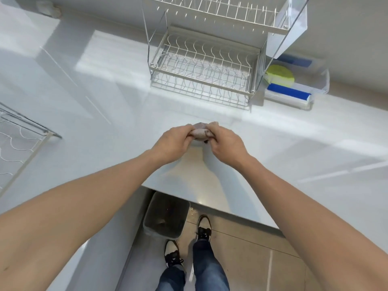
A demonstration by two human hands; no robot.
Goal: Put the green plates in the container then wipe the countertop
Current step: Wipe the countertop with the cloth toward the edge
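a white countertop is seen from above, with two bare forearms reaching forward over it. a small bunched cloth, pale grey-pink, is gripped between both hands near the middle of the view. the left hand is curled closed on the cloth's left side, and the right hand is curled closed on its right side, thumbs on top. whether the cloth touches the counter cannot be told.

farther back, a two-tier wire rack is set on the counter; no dishes are seen in its tiers. just to the right of the rack, a clear container is placed, and green plates are held inside it, beside a blue item. a second wire rack is partly seen at the left edge.

below the counter's edge, a grey bin is seen on the floor, next to the person's two shoes and jeans.
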